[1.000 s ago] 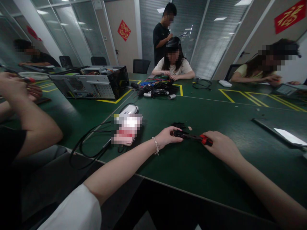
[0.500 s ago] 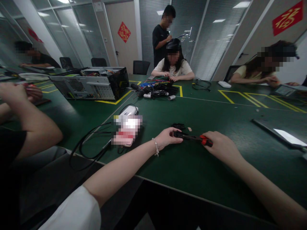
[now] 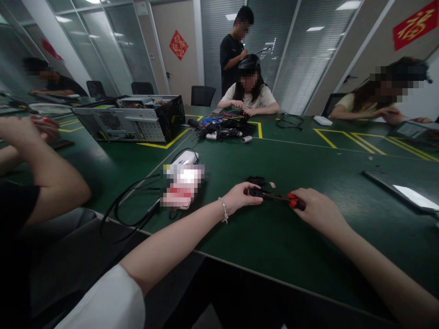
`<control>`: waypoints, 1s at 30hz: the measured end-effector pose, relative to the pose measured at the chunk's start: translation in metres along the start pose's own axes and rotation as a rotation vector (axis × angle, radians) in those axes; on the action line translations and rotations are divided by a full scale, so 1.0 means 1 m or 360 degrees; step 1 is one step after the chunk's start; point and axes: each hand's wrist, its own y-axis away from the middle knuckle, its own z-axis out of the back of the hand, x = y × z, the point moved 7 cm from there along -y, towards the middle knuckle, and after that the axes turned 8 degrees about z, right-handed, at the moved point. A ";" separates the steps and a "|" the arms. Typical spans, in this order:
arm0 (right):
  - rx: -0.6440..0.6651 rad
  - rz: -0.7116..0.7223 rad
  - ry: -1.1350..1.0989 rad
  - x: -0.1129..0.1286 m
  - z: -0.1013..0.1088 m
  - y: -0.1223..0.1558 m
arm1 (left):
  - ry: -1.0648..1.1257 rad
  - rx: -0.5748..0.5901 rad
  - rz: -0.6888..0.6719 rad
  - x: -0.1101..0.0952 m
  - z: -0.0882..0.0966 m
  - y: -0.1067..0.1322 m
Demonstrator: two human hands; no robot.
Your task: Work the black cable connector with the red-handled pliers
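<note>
A screwdriver [image 3: 278,198] with a red-and-black handle lies level just above the green table [image 3: 260,237], held between both hands. My right hand [image 3: 317,211] is closed round its red handle. My left hand [image 3: 240,196], a bracelet at the wrist, pinches a small dark part at the tip end. Just behind the tool lie a small black piece [image 3: 256,180] and a tiny pale bit [image 3: 272,185].
A black cable loop [image 3: 133,205], a white device [image 3: 184,158] and a blurred pink item [image 3: 181,187] lie to the left. An open computer case [image 3: 132,119] and a pile of tools [image 3: 221,128] sit farther back. Other people sit around the table; a neighbour's arm [image 3: 44,173] is at left. A flat tablet [image 3: 404,192] lies at right.
Hardly anything differs: both hands keep their grip on the screwdriver, with only a slight shift of the view.
</note>
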 end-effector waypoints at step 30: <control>-0.0017 0.0051 0.0050 0.003 0.003 0.000 | -0.0021 0.0013 -0.0009 -0.001 -0.001 0.000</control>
